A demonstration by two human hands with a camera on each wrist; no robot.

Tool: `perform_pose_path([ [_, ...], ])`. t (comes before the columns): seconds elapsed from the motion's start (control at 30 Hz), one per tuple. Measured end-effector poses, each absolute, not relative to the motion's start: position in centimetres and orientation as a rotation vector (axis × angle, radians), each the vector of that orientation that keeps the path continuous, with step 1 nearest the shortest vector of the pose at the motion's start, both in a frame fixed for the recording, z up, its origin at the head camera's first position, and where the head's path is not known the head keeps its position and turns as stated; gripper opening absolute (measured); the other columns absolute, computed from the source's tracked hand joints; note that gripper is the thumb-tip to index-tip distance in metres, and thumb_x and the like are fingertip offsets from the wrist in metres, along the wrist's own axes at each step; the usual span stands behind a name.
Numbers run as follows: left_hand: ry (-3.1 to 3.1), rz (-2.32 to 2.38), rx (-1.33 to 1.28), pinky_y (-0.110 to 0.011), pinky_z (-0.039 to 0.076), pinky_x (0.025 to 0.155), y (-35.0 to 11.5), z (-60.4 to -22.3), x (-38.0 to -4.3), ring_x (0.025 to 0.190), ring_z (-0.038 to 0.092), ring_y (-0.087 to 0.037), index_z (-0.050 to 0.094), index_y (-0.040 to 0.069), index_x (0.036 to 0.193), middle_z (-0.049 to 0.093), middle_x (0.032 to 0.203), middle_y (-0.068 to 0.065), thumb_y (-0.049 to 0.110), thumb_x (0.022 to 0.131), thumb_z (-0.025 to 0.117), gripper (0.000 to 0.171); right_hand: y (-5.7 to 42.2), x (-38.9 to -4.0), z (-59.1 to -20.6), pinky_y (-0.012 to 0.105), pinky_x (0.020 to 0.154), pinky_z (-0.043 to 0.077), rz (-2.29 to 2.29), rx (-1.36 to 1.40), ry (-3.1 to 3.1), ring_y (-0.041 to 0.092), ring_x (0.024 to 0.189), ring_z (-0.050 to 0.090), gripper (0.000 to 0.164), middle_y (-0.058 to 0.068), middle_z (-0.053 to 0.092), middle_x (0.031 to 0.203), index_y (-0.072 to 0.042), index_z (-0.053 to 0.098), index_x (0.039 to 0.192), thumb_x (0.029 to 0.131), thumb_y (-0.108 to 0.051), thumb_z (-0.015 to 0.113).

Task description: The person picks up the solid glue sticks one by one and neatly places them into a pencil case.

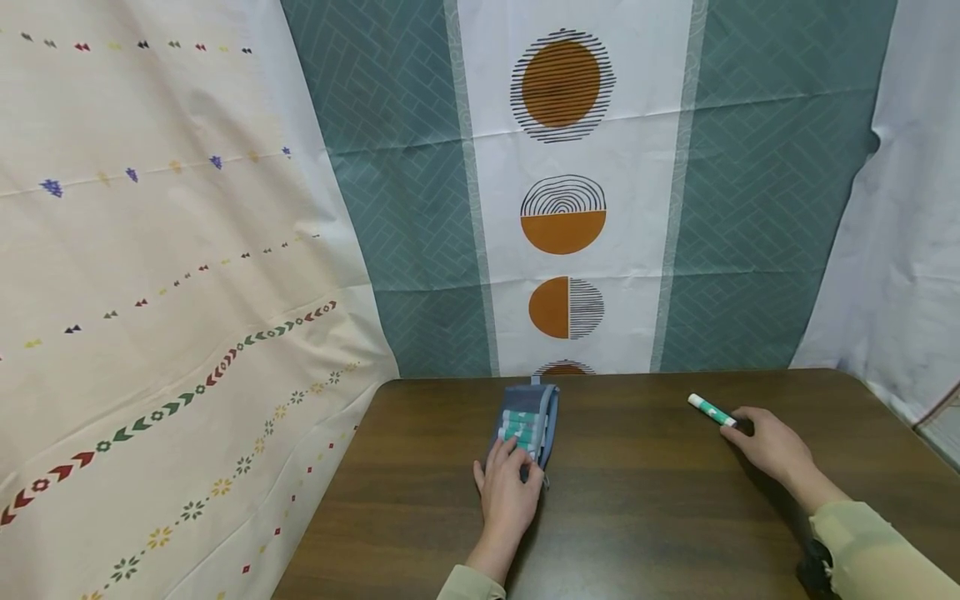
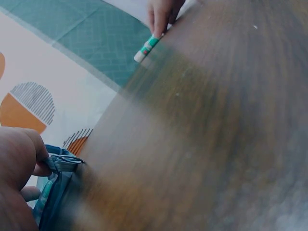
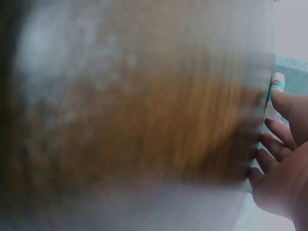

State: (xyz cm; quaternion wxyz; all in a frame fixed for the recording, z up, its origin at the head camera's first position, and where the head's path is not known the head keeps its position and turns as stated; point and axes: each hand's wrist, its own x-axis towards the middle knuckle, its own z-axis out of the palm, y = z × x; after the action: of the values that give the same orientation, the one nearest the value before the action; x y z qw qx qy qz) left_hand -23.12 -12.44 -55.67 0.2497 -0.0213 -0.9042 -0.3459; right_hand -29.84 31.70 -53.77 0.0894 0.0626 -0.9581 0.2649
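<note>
A blue-grey pencil case [image 1: 527, 397] lies on the table at centre, its clear window showing several green and white tubes [image 1: 519, 423]. My left hand [image 1: 508, 493] is at its near end, thumb and finger pinching the edge by the zipper pull [image 2: 67, 159] in the left wrist view. Off to the right, a green and white glue stick [image 1: 711, 410] lies slantwise on the table. My right hand [image 1: 772, 450] holds its near end between thumb and forefinger. In the right wrist view the thumb overlaps the glue stick [image 3: 273, 113], and the other fingers rest near the tabletop.
The brown wooden table [image 1: 622, 517] has rounded far corners. Behind it hangs a green and white cloth [image 1: 637, 208] with orange circles. A cream patterned cloth [image 1: 187, 333] drapes along the left, and a white one [image 1: 915, 250] hangs at the right.
</note>
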Motion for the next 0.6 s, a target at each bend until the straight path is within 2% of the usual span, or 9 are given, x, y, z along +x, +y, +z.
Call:
perform_pose_path([
  [0.27,-2.468,-0.950,-0.049,-0.088,0.022,0.115,-12.46,-55.62,-23.07,0.146,0.055,-0.043,0.058,0.023,0.073,0.072,0.144,-0.014,0.009,0.090,0.074,0.027,31.57,-29.87,-53.70,0.070,0.082,0.054,0.778,0.148,-2.847,0.063,0.117,0.062,0.046,0.044,0.059,0.139,0.010,0.067,0.132,0.108,-0.029,0.070],
  [0.47,-2.475,-0.946,-0.047,-0.088,0.022,0.115,-12.45,-55.66,-23.11,0.147,0.055,-0.043,0.058,0.024,0.073,0.071,0.144,-0.014,0.010,0.090,0.074,0.027,31.62,-29.92,-53.59,0.067,0.074,0.055,0.766,0.106,-2.852,0.061,0.109,0.065,0.041,0.043,0.061,0.136,0.007,0.069,0.128,0.107,-0.028,0.069],
  [0.6,-2.485,-0.943,-0.045,-0.087,0.023,0.115,-12.46,-55.70,-23.13,0.147,0.055,-0.043,0.058,0.024,0.073,0.071,0.144,-0.014,0.010,0.090,0.073,0.027,31.65,-29.99,-53.57,0.063,0.069,0.055,0.772,0.098,-2.848,0.052,0.097,0.069,0.036,0.041,0.064,0.130,0.004,0.071,0.123,0.105,-0.027,0.071],
])
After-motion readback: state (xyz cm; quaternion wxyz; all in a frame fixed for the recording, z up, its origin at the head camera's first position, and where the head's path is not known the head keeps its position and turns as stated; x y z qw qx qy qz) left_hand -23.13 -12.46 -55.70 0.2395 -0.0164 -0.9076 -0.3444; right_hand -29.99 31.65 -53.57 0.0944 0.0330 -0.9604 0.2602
